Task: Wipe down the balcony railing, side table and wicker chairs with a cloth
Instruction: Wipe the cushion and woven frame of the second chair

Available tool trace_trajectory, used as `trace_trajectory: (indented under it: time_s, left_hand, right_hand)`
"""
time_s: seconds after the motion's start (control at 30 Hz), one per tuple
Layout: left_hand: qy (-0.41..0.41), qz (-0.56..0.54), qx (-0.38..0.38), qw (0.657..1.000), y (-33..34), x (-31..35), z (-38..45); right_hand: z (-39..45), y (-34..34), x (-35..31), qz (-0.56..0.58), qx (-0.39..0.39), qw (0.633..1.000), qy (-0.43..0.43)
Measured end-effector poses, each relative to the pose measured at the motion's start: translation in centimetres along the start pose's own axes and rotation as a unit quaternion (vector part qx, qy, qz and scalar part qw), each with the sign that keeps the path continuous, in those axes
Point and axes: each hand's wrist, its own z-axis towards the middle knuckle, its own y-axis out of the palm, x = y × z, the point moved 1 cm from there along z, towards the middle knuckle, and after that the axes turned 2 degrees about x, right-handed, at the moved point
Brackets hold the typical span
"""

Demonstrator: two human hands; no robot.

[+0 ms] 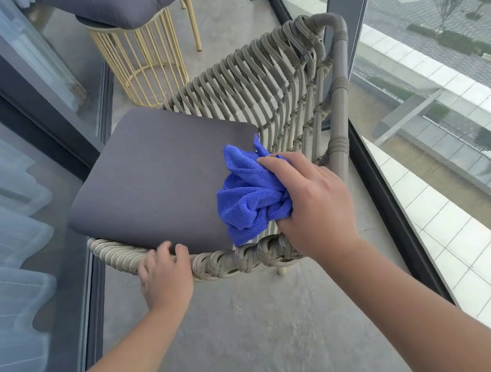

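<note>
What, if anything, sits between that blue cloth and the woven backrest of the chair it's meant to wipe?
Nothing visible. The right hand grips the blue cloth at the seat's back corner, its top edge already against the woven backrest. The grey cushion lies under it, not in its way. The left hand holds the front rim.

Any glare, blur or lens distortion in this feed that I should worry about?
Head view: soft, even daylight, no hard shadows; blue cloth and wicker chair are sharp. Glass door at left shows hazy reflections. Wide-angle lens bends straight frames near the edges.
</note>
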Motion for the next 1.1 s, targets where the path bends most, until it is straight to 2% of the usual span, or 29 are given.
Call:
trace_trajectory:
  time_s: [0.07,0.13,0.37,0.53,0.77,0.87,1.1]
  left_hand:
    - [0.093,0.08,-0.021,0.992,-0.1,-0.5,0.7]
    - [0.145,0.107,-0.029,0.983,-0.4,0.0,0.7]
    - [0.183,0.08,-0.088,0.976,1.0,4.5,0.3]
    - [0.218,0.137,-0.142,0.956,3.0,8.9,0.2]
    - [0.207,0.12,-0.239,0.941,4.5,13.3,0.3]
    - [0.225,0.088,-0.239,0.941,5.1,13.6,1.0]
    - [0.288,-0.025,-0.162,0.943,6.4,11.8,1.2]
  right_hand:
    - [0.0,0.0,0.2,0.004,0.01,1.0,-0.008]
    - [0.1,0.0,0.8,0.002,0.012,1.0,-0.009]
    - [3.1,-0.9,5.6,-0.029,-0.021,0.999,0.004]
    - [6.2,-2.1,10.7,-0.044,-0.077,0.996,0.024]
    - [8.8,-3.1,14.6,-0.071,-0.126,0.989,0.023]
    - [8.7,-3.0,15.4,-0.068,-0.113,0.991,0.016]
    - [8.7,-2.6,15.8,-0.054,-0.076,0.996,-0.009]
